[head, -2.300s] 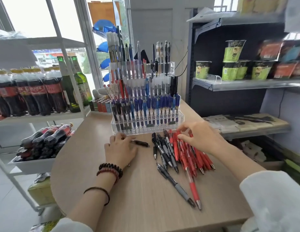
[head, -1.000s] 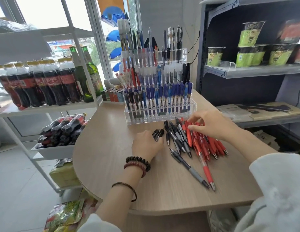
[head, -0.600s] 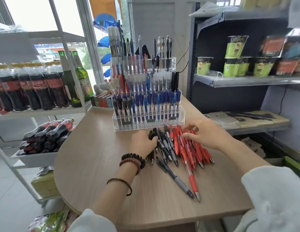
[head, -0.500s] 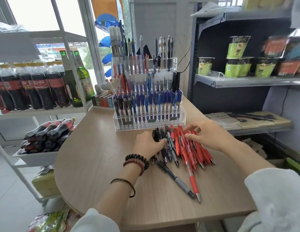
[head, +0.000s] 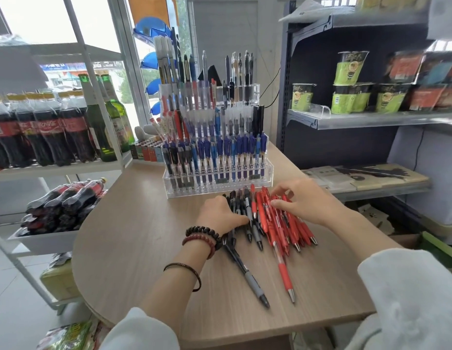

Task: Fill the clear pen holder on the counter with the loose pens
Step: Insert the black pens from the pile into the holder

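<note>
Nearest on the wooden counter [head: 144,248] lie two strays, a black pen [head: 247,271] and a red pen [head: 283,271], tips toward the near edge. Past them the left hand [head: 219,218] lies over the black pens [head: 245,210], its fingers bent down on their far side; whether it grips any I cannot tell. To its right, the right hand [head: 305,205] rests with loose, spread fingers on the red pens [head: 283,228], holding none. These pens look light, stiff and smooth, so they will likely roll and slide over each other. A pinch at the rubber grip near the tip or at mid-barrel, a few at a time, seems safest. Just beyond stands the tiered clear pen holder [head: 217,183], already crowded, with small holes in its front row that probably call for one pen each, set upright.
</note>
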